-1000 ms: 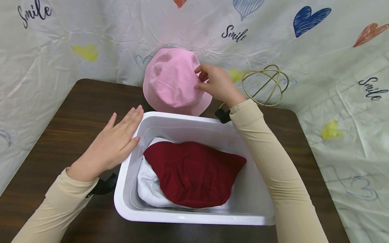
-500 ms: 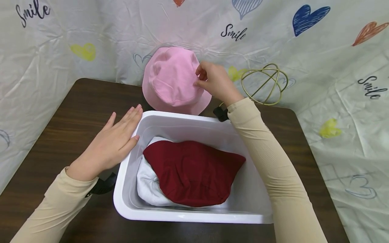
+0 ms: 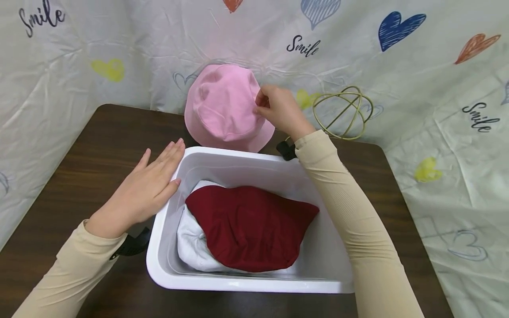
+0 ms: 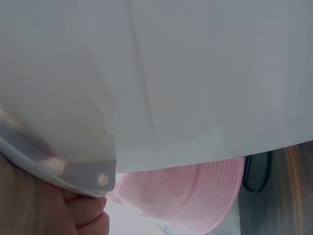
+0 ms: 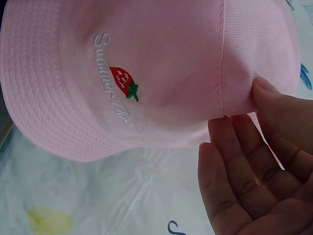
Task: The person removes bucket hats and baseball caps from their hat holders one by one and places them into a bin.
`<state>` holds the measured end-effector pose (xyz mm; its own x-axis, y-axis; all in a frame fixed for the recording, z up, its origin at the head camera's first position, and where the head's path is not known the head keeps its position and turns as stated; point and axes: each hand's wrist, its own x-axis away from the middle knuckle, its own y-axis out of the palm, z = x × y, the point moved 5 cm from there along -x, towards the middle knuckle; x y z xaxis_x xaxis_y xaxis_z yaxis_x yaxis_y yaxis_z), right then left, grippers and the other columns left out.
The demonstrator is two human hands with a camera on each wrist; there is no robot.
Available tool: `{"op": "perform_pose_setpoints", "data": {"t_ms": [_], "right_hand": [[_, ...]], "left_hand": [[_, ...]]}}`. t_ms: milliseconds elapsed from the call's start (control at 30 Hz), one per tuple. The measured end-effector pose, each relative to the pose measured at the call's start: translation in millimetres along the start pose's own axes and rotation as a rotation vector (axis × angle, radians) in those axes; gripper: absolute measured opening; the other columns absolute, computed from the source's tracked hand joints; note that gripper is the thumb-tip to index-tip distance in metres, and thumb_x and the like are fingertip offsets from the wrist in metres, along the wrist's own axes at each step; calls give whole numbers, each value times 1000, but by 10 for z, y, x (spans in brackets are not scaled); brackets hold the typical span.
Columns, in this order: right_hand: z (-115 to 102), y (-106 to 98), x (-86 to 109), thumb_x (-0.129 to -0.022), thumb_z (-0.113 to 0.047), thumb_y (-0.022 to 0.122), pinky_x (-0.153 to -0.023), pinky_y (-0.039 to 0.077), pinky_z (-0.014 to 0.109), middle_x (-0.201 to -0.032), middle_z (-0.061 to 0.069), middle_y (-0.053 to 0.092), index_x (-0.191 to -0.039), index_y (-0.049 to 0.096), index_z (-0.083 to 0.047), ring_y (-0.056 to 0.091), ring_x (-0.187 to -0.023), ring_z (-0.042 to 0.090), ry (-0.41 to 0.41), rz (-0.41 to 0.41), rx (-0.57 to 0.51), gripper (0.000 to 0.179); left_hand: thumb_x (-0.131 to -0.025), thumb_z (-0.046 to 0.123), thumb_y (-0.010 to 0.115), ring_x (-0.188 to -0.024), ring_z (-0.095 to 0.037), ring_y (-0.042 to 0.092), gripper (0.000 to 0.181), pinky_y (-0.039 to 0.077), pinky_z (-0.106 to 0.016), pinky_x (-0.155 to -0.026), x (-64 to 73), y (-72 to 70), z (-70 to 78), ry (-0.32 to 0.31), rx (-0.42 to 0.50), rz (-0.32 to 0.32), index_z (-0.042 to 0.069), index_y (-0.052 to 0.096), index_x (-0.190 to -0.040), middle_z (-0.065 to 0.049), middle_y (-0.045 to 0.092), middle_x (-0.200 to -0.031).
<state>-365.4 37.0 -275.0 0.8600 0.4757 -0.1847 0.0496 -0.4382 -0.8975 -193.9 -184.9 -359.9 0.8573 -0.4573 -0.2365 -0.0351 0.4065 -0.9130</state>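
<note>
A pink bucket hat (image 3: pixel 226 104) stands behind the white plastic bin (image 3: pixel 250 285), its crown facing the head camera. My right hand (image 3: pixel 283 108) pinches the side of its crown between thumb and fingers. In the right wrist view the hat (image 5: pixel 161 73) shows stitched white lettering and a red strawberry. My left hand (image 3: pixel 145 190) lies with straight fingers along the bin's left rim. Inside the bin a dark red bucket hat (image 3: pixel 254 229) lies over a white cloth item (image 3: pixel 195 240), mostly covered. In the left wrist view the bin's wall (image 4: pixel 195 83) fills most of the picture.
The bin stands on a dark wooden table (image 3: pixel 83 163). A gold-coloured cable (image 3: pixel 345 110) loops behind the right wrist. White fabric (image 3: pixel 151 48) printed with hearts and "Smile" hangs along the back and right.
The view has shifted slightly. Both hands, the pink bucket hat and the bin keep nearly the same places relative to one another.
</note>
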Motion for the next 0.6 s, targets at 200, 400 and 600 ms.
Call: {"op": "perform_pose_setpoints", "data": {"t_ms": [200, 400, 600], "right_hand": [[-34, -10, -7, -85, -6, 65, -71, 41, 29, -78, 11, 61, -82, 59, -2, 54, -74, 23, -42, 29, 50, 9], [-50, -30, 4, -87, -6, 63, -72, 43, 31, -81, 13, 62, -86, 58, 0, 56, -76, 24, -40, 58, 44, 7], [-45, -68, 35, -90, -5, 59, -72, 43, 32, -83, 15, 63, -89, 55, 0, 56, -77, 26, -50, 128, 13, 7]], "left_hand": [[-97, 20, 44, -142, -30, 17, 64, 8, -59, -110, 3, -3, 0, -15, 3, -4, -2, 15, -149, -17, 20, -154], [-96, 20, 44, -142, -30, 16, 64, 7, -59, -110, 1, 0, 3, -9, 7, -1, -2, 14, -149, -17, 19, -154], [-96, 20, 44, -142, -31, 17, 65, 8, -59, -110, -6, 4, 8, -3, 8, 1, -2, 14, -149, -17, 20, -154]]}}
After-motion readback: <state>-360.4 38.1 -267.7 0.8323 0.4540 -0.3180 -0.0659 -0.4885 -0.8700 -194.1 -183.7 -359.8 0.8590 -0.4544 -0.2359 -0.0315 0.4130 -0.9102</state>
